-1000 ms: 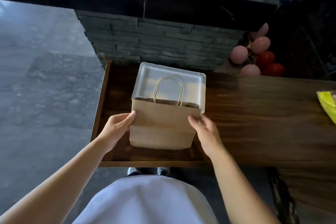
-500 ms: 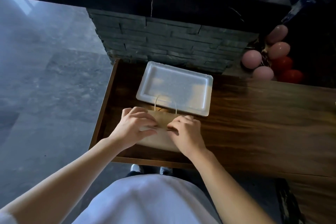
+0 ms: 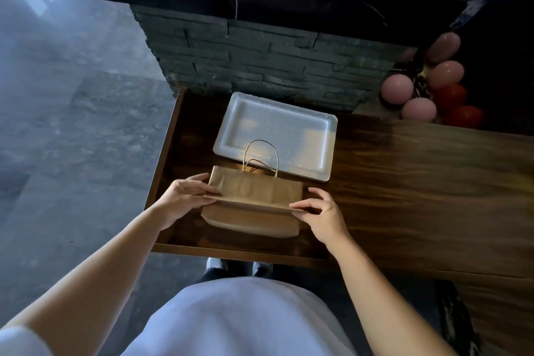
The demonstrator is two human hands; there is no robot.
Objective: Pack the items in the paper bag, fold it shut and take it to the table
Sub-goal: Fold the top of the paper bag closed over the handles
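A brown paper bag [image 3: 254,218] stands on the dark wooden counter [image 3: 419,182] near its left front corner. Its top part is folded over away from me, with the twisted paper handles [image 3: 260,157] lying toward the tray. My left hand [image 3: 185,196] pinches the left end of the fold crease. My right hand [image 3: 323,211] pinches the right end of the same crease. What is inside the bag is hidden.
A white foam tray [image 3: 289,127] lies just behind the bag, nothing in it. A grey stone wall [image 3: 260,61] rises behind the counter. Pink and red balloons [image 3: 427,92] sit at the back right. Grey tiled floor [image 3: 72,124] lies to the left.
Half a second ago both hands pressed down on the middle of the folded top. They have slid apart to the two ends of the crease, and the handles now show over the tray.
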